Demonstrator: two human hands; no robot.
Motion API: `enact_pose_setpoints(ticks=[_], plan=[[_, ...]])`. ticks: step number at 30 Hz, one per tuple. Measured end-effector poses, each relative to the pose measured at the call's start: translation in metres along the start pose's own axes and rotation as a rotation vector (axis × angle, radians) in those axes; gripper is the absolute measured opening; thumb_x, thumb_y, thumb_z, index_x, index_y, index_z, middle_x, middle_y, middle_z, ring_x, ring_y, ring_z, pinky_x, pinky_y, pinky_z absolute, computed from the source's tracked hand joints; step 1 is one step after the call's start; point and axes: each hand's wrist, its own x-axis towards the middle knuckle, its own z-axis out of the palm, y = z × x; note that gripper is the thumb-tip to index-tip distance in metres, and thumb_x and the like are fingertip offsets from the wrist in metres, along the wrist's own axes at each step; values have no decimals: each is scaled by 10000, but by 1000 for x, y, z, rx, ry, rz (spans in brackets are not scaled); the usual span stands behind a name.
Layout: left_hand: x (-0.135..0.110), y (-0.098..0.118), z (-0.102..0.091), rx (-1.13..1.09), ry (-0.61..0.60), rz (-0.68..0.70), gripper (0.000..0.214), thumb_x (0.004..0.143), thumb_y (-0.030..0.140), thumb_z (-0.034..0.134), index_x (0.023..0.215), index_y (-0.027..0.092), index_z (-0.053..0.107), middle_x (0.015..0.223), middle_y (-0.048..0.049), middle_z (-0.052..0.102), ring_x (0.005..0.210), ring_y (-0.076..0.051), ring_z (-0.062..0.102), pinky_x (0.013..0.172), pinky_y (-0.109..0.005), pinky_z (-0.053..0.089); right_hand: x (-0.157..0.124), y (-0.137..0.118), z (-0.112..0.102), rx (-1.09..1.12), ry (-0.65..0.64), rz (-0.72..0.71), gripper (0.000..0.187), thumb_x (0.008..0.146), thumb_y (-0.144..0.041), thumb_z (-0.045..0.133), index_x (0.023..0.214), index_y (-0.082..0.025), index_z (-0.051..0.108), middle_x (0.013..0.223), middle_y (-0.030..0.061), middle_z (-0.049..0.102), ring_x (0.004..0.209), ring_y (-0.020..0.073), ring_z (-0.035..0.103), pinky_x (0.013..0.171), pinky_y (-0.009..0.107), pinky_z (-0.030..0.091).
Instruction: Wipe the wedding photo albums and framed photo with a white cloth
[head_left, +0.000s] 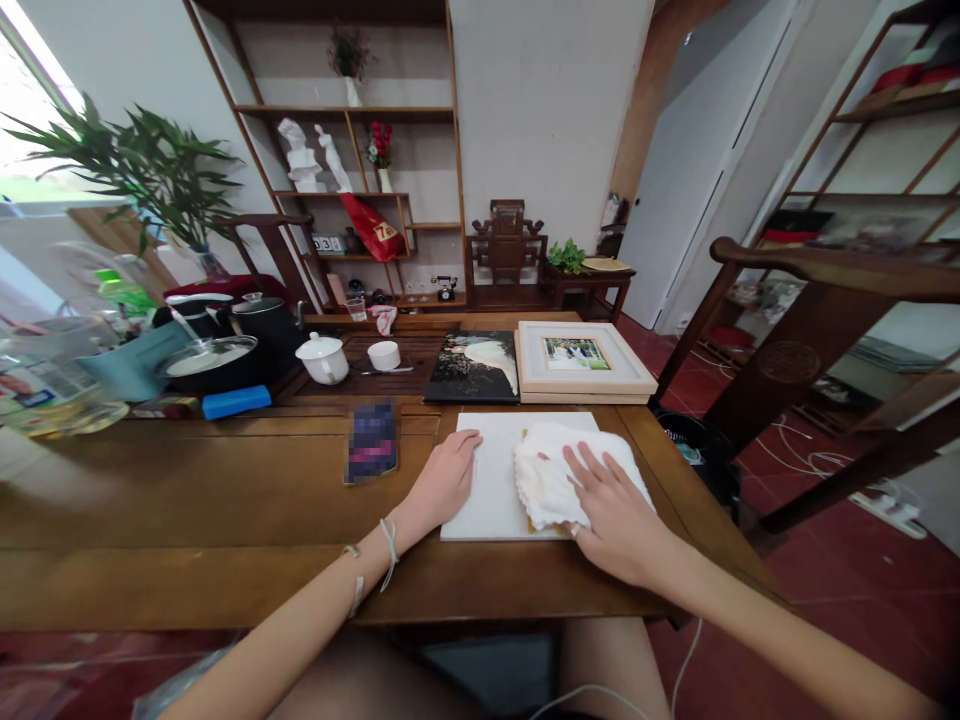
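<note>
While hands [442, 482] [619, 510] atop white board [495, 470], wooden table [225, 490]; shelves [420, 112].

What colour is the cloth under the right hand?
The cloth is white, yellowish at its lower edge; head view.

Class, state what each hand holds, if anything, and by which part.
Nothing is gripped. The right hand lies flat on a white cloth; the left hand rests on the left edge of the white board.
</note>
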Motion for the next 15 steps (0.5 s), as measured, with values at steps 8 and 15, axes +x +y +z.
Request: enact_pose_setpoints(ticks=[8,15], plan=[[1,7,1,-114,38,-55,354,956,180,327,1222,155,558,1302,-127,569,1258,-237,487,1065,-471,378,37,29,1,137,-34,-90,526,907,-299,404,1417,-173,437,1569,92,224,1452,263,58,1172,502,51],[2,1,0,-131,5,-61,357,944,163,334,1203,156,581,1284,-116,594,1225,-229,524,1065,-456,381,74,46,11,150,14,-71,596,949,-318,352,1509,-155,231,1577,104,177,1448,234,-38,1173,491,35]])
